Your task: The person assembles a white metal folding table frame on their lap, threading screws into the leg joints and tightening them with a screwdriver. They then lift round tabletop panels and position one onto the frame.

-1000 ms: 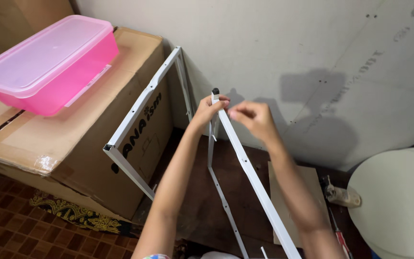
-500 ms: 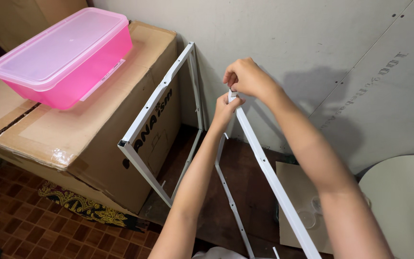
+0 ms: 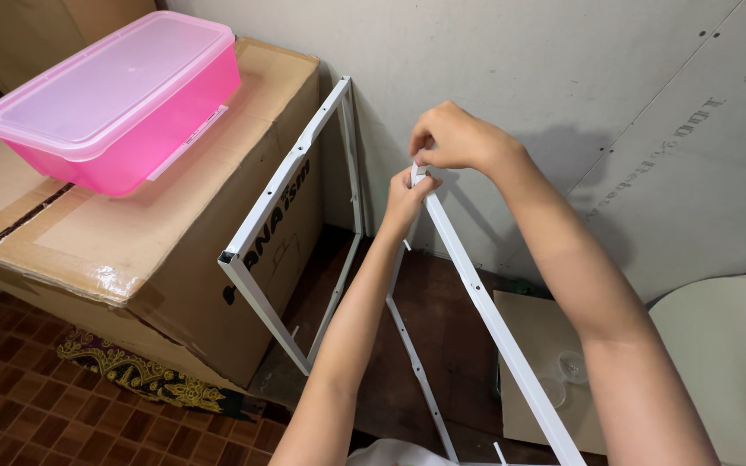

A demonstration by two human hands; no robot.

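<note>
Grey wall [image 3: 563, 78] stands behind both hands. Left of them sits a big box [image 3: 157, 250] with a pink tub [image 3: 118, 99] on top. Just left leans a white frame [image 3: 291, 224]. Both grips pinch shut on the bar [image 3: 485, 311] top: right hand [image 3: 455, 138] above, left hand [image 3: 406, 200] below.

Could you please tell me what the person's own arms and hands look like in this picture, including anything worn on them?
Both arms are bare from the bottom edge of the picture up to the fingers: no sleeves, gloves, watch, bracelet or rings show. The left hand and right hand have short, unpainted nails as far as can be seen. A bit of light cloth shows at the bottom edge between the arms.
</note>
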